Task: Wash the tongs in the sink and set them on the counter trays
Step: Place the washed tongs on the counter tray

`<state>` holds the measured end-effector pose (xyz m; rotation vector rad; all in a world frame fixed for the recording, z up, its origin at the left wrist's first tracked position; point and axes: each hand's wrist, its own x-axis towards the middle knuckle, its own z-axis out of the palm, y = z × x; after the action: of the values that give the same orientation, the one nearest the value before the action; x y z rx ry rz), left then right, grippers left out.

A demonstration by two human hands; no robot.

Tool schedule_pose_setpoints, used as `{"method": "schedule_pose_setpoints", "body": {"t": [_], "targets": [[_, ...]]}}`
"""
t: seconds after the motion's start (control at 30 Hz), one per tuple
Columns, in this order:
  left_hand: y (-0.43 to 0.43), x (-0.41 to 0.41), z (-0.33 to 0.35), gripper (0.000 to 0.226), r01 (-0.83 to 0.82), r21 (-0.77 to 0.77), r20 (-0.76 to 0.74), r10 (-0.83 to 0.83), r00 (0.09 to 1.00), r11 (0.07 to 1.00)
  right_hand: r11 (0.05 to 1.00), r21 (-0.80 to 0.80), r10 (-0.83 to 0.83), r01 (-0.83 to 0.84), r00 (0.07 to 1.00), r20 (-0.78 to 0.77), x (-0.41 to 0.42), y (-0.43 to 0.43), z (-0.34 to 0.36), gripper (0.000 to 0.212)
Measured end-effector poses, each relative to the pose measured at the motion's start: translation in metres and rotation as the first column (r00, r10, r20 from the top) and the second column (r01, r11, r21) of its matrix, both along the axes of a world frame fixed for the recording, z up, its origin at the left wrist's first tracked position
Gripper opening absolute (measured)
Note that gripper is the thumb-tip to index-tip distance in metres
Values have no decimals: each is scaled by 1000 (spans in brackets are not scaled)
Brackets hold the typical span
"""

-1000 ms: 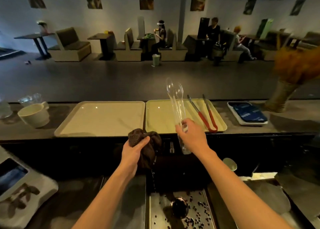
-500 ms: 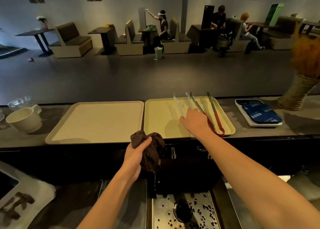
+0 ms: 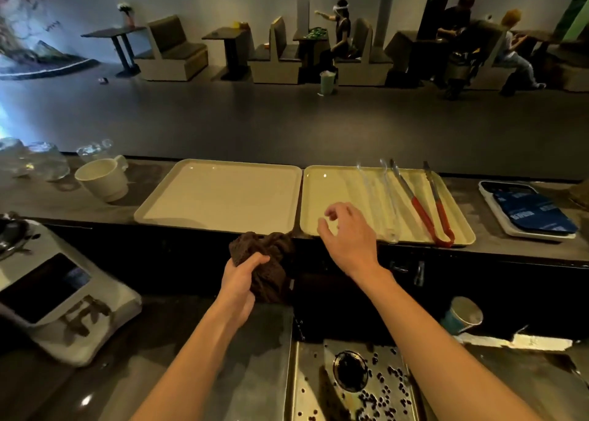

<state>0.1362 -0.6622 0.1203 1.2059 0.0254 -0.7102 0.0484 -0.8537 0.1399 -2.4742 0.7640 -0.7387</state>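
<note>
Two cream trays lie side by side on the counter: the left tray (image 3: 220, 194) is bare, the right tray (image 3: 331, 185) holds two pairs of tongs. Clear plastic tongs (image 3: 381, 197) lie in its middle, and metal tongs with red grips (image 3: 425, 207) lie to their right. My right hand (image 3: 345, 236) hovers over the right tray's front edge, fingers loose, holding nothing, just left of the clear tongs. A dark brown cloth (image 3: 267, 261) is bunched in my left hand (image 3: 242, 277) below the counter edge, above the steel sink (image 3: 306, 385).
A cream mug (image 3: 103, 178) and several glasses (image 3: 41, 162) stand at the counter's left. A white tray of blue packets (image 3: 532, 210) sits at the right. A tablet device (image 3: 51, 287) lies lower left. A paper cup (image 3: 462, 315) is lower right. Dark beans scatter around the sink drain (image 3: 350, 369).
My right hand carried the clear tongs down onto the right tray beside the red-handled tongs, let go and drew back left. My left hand kept hold of the cloth.
</note>
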Motion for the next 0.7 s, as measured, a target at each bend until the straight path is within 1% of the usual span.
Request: {"method": "schedule_pose_setpoints", "body": {"t": [0.07, 0.2, 0.3, 0.4, 0.43, 0.53, 0.63, 0.7], "targets": [[25, 2, -3, 25, -62, -15, -5, 62, 998, 998, 994, 58, 96, -96, 995, 2, 10, 31, -12, 15], [93, 7, -11, 27, -186, -22, 4, 187, 982, 982, 961, 166, 218, -219, 976, 26, 32, 105, -25, 12], [150, 6, -19, 29, -226, -10, 25, 226, 974, 974, 925, 233, 299, -301, 953, 44, 42, 158, -30, 12], [209, 2, -28, 30, -275, -5, 15, 275, 961, 961, 880, 271, 396, -390, 918, 37, 51, 212, -34, 11], [227, -1, -30, 32, -298, 1, -3, 298, 954, 954, 864, 282, 426, -418, 904, 37, 53, 230, -37, 11], [288, -11, -36, 46, -384, 8, -69, 384, 921, 923, 814, 301, 514, -496, 857, 22, 59, 292, -44, 10], [354, -19, -46, 42, -505, 7, -153, 500, 852, 863, 757, 323, 608, -569, 793, -28, 63, 363, -53, 11], [391, -24, -52, 44, -552, 26, -201, 545, 814, 834, 723, 339, 658, -603, 750, -68, 63, 403, -61, 11]]}}
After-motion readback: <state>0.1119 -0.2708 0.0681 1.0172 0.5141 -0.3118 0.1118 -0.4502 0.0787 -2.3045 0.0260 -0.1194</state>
